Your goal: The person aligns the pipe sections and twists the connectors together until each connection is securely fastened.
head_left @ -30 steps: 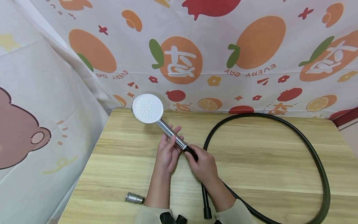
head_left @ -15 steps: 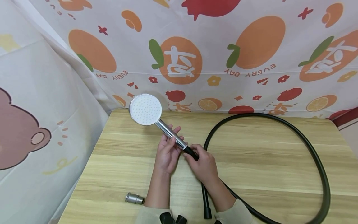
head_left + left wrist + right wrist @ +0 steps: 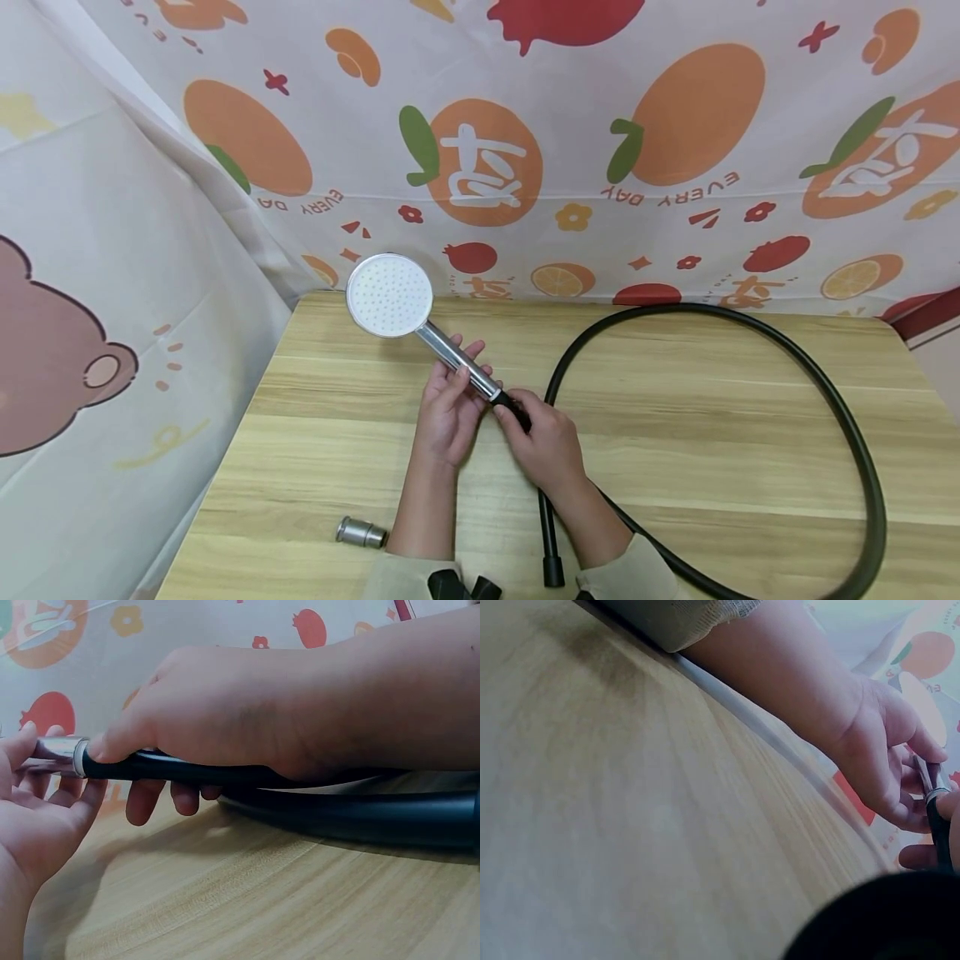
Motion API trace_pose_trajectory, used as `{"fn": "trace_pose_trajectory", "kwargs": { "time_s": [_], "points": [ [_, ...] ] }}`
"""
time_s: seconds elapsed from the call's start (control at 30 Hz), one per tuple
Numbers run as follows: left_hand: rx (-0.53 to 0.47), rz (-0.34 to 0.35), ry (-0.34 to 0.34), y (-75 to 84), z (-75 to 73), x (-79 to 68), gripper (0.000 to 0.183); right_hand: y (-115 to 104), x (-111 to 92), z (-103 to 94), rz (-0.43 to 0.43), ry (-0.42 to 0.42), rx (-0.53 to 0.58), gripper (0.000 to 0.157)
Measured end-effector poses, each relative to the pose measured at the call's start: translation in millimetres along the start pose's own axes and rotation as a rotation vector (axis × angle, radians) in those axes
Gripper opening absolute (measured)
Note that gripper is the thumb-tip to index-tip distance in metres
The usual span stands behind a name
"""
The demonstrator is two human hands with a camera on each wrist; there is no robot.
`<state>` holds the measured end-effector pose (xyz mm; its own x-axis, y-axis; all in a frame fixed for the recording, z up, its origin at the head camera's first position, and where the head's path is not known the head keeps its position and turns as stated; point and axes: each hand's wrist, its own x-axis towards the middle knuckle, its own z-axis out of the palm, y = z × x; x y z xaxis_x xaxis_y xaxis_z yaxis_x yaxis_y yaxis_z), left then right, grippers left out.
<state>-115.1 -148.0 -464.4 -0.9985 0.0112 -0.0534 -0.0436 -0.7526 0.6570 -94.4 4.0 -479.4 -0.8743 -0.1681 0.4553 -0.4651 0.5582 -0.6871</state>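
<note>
In the head view a hand shower (image 3: 390, 296) with a round white spray face and chrome handle slants up to the left above the table. My left hand (image 3: 447, 421) holds the handle, thumb on top and fingers beneath. At the handle's lower end, my right hand (image 3: 551, 442) grips the black hose end (image 3: 510, 408). The left wrist view has the black end (image 3: 120, 765) meeting a pale ring at the chrome handle (image 3: 64, 755), with the right thumb on top and fingers below. Behind the left fingers, part of the handle is hidden.
The black hose (image 3: 862, 467) loops widely over the right side of the wooden table (image 3: 285, 467). Its other end (image 3: 553, 571) lies near the front, beside the right forearm. A small metal fitting (image 3: 362, 532) lies left of the left forearm. Fruit-print cloth (image 3: 585, 108) hangs behind.
The spray face has swung slightly left and down. The hose's loose end near the front has shifted a little left. Both hands keep their places, with small shifts of the right fingers.
</note>
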Motion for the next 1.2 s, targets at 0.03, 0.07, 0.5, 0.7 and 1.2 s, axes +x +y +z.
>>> {"fn": "trace_pose_trajectory", "kwargs": {
  "time_s": [0.03,0.07,0.5,0.7,1.2],
  "points": [
    [0.001,0.001,-0.003,0.0,0.0,0.3,0.055,-0.1,0.3,0.2,0.004,0.0,0.001,0.029],
    [0.002,0.002,-0.004,0.0,0.0,0.5,0.056,-0.2,0.5,0.3,0.008,-0.001,0.002,0.033],
    [0.009,-0.005,-0.007,0.3,0.2,-1.9,0.053,-2.5,-1.4,-0.2,0.054,-0.011,0.02,0.03],
    [0.009,0.005,-0.014,0.6,1.0,-1.7,0.049,-2.2,-1.1,-0.8,0.039,-0.015,-0.01,0.023],
    [0.022,-0.013,0.004,0.9,1.6,-1.8,0.053,-1.5,-0.5,0.3,0.071,0.029,0.039,0.038]
  ]
}}
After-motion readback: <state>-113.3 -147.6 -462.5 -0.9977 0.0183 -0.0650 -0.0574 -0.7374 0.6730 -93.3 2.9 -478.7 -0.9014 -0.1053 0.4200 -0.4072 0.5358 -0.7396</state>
